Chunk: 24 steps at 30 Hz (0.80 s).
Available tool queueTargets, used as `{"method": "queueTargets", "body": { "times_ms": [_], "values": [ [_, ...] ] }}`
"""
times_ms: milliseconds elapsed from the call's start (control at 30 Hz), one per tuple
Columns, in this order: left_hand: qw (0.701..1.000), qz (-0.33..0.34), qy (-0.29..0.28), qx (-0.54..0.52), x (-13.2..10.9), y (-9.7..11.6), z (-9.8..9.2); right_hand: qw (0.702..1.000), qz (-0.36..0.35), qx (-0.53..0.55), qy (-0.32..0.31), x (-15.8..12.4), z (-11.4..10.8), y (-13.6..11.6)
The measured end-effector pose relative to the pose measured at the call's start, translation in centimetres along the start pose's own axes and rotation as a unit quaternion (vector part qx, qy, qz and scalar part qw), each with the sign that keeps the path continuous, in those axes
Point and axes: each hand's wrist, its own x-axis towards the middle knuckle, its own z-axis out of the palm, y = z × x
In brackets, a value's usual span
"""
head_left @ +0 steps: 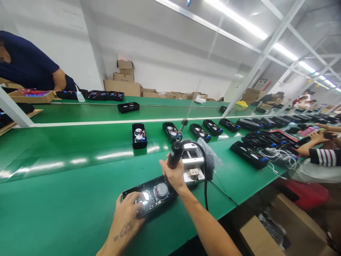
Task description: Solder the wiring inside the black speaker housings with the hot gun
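On the green workbench, close to me, lies an open black speaker housing [170,193] with two round speaker drivers inside. My left hand [129,206] is closed over its left end, fingers across the nearer driver [144,200]. Wrapped in my right hand [174,174] is a black electric screwdriver [175,155], held over the right part of the housing; its lower tip is hidden behind the hand. Just right of that hand stands a silver and black machine [193,160], perhaps a screw feeder, with clear plastic [209,151] on its side.
Beyond, several open speaker housings [139,136] lie along a green conveyor belt [80,142]. At right, a co-worker's hands [314,139] are near more housings [249,154] and white cables [279,154]. Another person [34,65] leans in at far left. Cardboard boxes [121,86] line the wall.
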Motion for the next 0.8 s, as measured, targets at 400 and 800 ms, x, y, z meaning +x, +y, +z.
{"method": "queueTargets", "body": {
  "times_ms": [400,800],
  "values": [
    [1.0,0.006,-0.001,-0.002,0.0,-0.4,0.1,1.0,-0.014,-0.02,0.014,-1.0,-0.6,0.9],
    [1.0,0.004,-0.001,0.001,-0.1,-0.2,0.1,1.0,-0.017,-0.002,0.024,-1.4,-1.0,0.8]
  ]
}}
